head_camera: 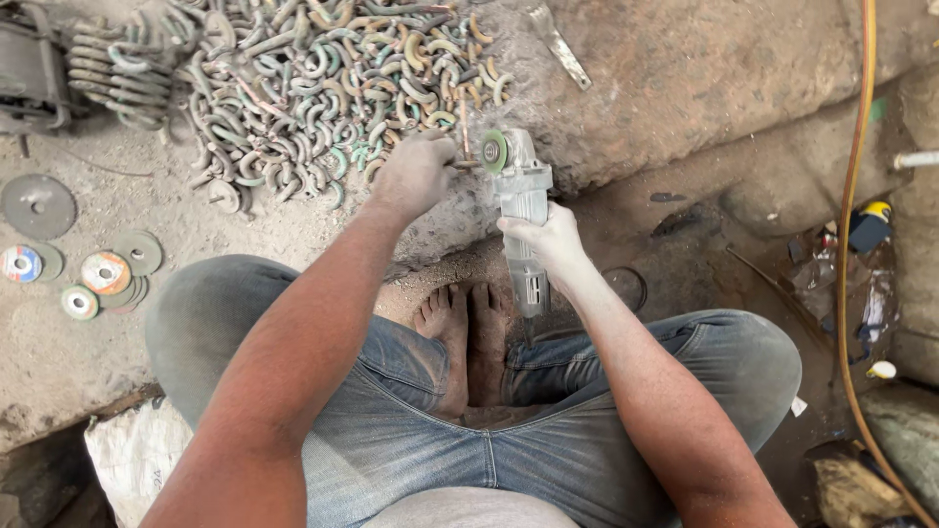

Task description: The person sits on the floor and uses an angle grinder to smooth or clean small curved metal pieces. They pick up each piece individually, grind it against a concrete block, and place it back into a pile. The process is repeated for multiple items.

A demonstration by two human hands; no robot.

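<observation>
My right hand (548, 240) grips the grey body of an angle grinder (523, 210) that lies along the ground, its green disc (494, 152) facing left. My left hand (416, 171) is closed around a short curved metal rod (464, 145) and holds its end right at the disc's edge. Just beyond the left hand spreads a large heap of curved, greenish and rusty metal pieces (323, 78). I sit on the ground in jeans with my bare feet (465, 323) together between my knees.
Several used grinding discs (98, 274) lie on the dusty ground at left, with a larger dark disc (37, 205) above them. A stack of coiled metal parts (117, 68) sits top left. An orange hose (853, 196) runs down the right side past scattered debris (861, 254).
</observation>
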